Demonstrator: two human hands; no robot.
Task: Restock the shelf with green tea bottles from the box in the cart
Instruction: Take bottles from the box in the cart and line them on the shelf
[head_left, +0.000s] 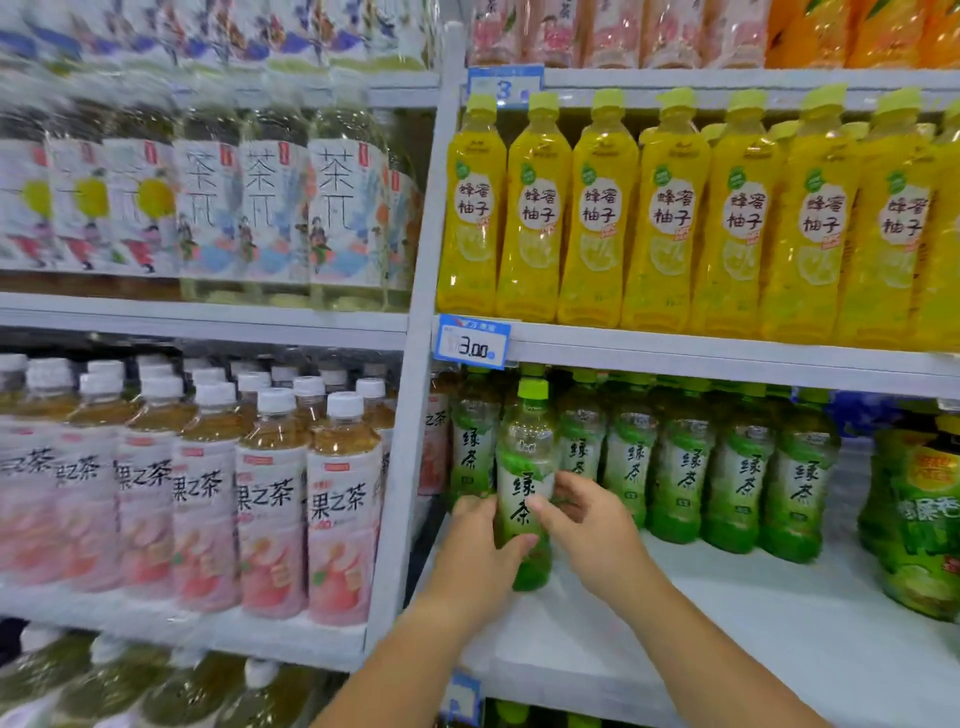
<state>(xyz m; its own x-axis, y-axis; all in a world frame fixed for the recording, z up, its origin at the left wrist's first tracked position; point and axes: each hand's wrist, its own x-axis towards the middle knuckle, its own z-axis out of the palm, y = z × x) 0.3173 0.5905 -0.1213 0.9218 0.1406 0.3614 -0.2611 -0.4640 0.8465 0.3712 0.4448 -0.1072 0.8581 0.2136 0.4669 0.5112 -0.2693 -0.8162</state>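
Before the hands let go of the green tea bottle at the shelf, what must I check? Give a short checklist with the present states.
1. Grip: left hand and right hand both hold the green tea bottle: ok.
2. Bottle upright, cap on top: ok.
3. Label faces forward: ok.
4. Row behind carries the same label: ok.
5. Base resting flat on the shelf board: cannot tell, the left hand covers part of it.

Bare shelf (727, 623) before bottle row (740, 467)
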